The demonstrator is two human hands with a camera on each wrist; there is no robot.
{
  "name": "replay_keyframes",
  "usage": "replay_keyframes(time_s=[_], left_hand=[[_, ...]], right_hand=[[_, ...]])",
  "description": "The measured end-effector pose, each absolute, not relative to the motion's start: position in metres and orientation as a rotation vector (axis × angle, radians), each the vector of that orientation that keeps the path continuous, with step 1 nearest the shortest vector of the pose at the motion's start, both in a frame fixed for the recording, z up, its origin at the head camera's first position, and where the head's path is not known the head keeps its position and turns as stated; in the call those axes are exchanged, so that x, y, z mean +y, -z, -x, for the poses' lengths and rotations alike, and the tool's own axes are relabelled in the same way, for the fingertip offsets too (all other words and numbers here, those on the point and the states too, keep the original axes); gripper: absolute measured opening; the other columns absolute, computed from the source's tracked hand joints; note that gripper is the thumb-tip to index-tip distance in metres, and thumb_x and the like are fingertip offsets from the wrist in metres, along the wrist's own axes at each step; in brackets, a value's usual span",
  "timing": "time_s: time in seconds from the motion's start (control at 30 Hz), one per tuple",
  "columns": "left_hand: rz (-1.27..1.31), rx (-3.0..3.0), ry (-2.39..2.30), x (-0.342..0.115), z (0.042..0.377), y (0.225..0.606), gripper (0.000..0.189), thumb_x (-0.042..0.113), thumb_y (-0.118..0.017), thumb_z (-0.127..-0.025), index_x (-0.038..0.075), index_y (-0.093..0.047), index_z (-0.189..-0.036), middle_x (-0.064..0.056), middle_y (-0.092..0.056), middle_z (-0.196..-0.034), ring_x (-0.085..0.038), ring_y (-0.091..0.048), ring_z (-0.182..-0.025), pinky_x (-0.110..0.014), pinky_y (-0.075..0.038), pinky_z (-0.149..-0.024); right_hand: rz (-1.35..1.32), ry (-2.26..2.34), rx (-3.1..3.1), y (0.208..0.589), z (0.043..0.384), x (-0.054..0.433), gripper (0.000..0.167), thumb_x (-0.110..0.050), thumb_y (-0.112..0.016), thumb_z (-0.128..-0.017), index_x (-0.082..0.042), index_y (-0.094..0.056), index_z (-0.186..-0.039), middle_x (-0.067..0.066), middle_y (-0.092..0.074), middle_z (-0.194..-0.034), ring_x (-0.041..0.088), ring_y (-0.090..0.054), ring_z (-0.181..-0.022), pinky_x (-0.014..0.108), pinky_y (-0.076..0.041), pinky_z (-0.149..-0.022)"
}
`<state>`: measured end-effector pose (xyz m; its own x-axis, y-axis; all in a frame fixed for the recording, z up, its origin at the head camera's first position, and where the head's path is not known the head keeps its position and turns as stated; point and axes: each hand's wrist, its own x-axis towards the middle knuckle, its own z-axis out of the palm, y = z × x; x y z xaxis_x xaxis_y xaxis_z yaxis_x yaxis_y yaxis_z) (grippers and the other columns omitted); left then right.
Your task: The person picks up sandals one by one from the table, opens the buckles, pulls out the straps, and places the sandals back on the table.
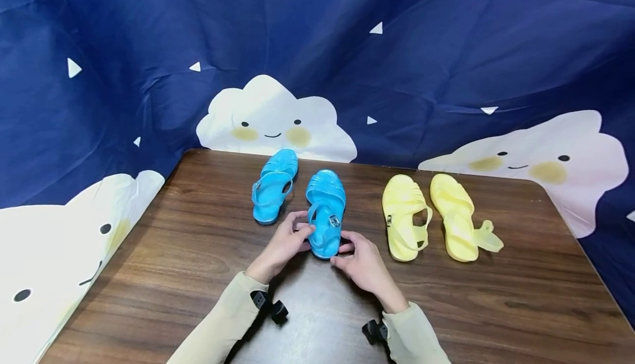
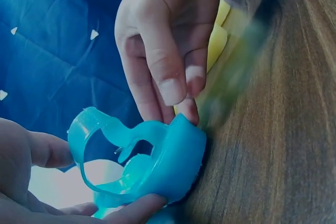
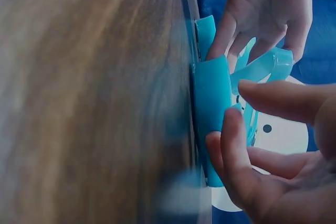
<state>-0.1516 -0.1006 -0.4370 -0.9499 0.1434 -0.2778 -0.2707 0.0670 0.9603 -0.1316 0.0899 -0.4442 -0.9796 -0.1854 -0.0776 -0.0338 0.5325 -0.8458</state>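
A blue jelly sandal with a small buckle lies on the wooden table, toe pointing away. On its left side, my left hand touches it; in the left wrist view the thumb meets the looped ankle strap and a finger lies along the sole. My right hand is at the heel's right side. Its fingertips rest against the heel, as the right wrist view shows, with the thumb just above. Just left of this sandal lies its blue mate, strap looped.
To the right lie two yellow jelly sandals: one with its strap looped, the other with its strap spread out sideways. Behind the wooden table hangs a dark blue curtain printed with white clouds and triangles.
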Motion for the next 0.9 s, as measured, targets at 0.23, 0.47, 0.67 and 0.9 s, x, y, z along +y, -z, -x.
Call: replay_keyframes(time_s=[0.23,0.47,0.67,0.9], left_hand=[[0.161,2.010,-1.983,-0.101,0.152,0.435,0.050,0.011,-0.051,-0.097,0.001,-0.035,-0.143,-0.024,-0.054,-0.124,-0.025,-0.060,-0.104,-0.046,-0.054,-0.092],[0.136,2.064,-1.931,-0.099,0.163,0.434,0.049,0.012,-0.051,-0.097,0.000,-0.035,-0.142,-0.025,-0.055,-0.128,-0.027,-0.060,-0.109,-0.044,-0.055,-0.089],[0.197,2.067,-1.949,-0.097,0.178,0.434,0.048,0.013,-0.051,-0.097,0.002,-0.038,-0.143,-0.022,-0.055,-0.129,-0.028,-0.059,-0.114,-0.043,-0.055,-0.089],[0.221,2.102,-1.937,-0.094,0.189,0.435,0.048,0.016,-0.049,-0.099,0.007,-0.040,-0.145,-0.019,-0.052,-0.136,-0.030,-0.056,-0.121,-0.044,-0.054,-0.093]], right_hand=[[0.266,1.236,2.765,0.441,0.134,0.085,0.051,-0.012,-0.077,-0.080,0.005,-0.057,-0.124,0.010,-0.064,-0.099,0.017,-0.066,-0.084,0.033,-0.056,-0.075],[0.300,1.078,2.826,0.432,0.147,0.084,0.050,-0.012,-0.077,-0.080,0.007,-0.058,-0.121,0.010,-0.064,-0.094,0.020,-0.063,-0.085,0.038,-0.054,-0.081],[0.258,1.010,2.805,0.429,0.163,0.080,0.052,-0.011,-0.075,-0.082,0.008,-0.055,-0.126,0.011,-0.064,-0.096,0.021,-0.062,-0.087,0.038,-0.053,-0.082],[0.236,0.982,2.802,0.429,0.178,0.077,0.053,-0.011,-0.072,-0.084,0.009,-0.052,-0.128,0.014,-0.062,-0.099,0.022,-0.060,-0.089,0.038,-0.052,-0.084]])
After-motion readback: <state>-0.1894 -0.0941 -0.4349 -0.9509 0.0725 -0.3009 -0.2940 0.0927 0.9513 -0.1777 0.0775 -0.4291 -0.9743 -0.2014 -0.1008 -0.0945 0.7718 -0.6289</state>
